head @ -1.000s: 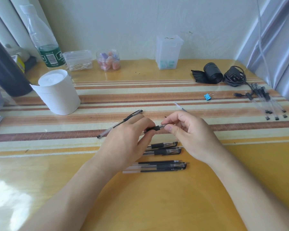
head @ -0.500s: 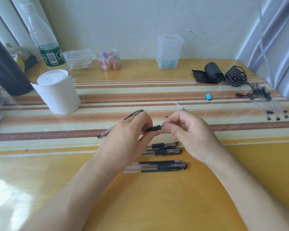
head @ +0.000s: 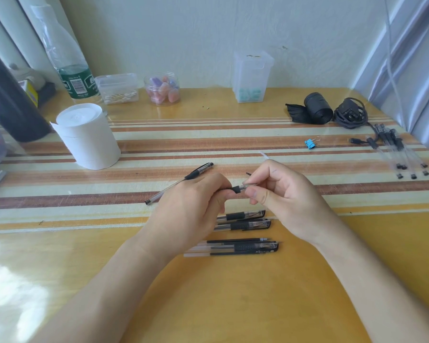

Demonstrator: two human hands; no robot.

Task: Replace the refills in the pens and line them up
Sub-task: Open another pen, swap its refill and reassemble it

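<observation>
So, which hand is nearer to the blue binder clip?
Right. The right hand is just nearer the person than the blue binder clip, slightly to its left; the left hand, gripping the same pen, is farther left.

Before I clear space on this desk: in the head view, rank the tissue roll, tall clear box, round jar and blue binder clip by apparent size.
1. Tissue roll, though it is nearest the camera.
2. Tall clear box.
3. Round jar.
4. Blue binder clip, by far the smallest.
</observation>
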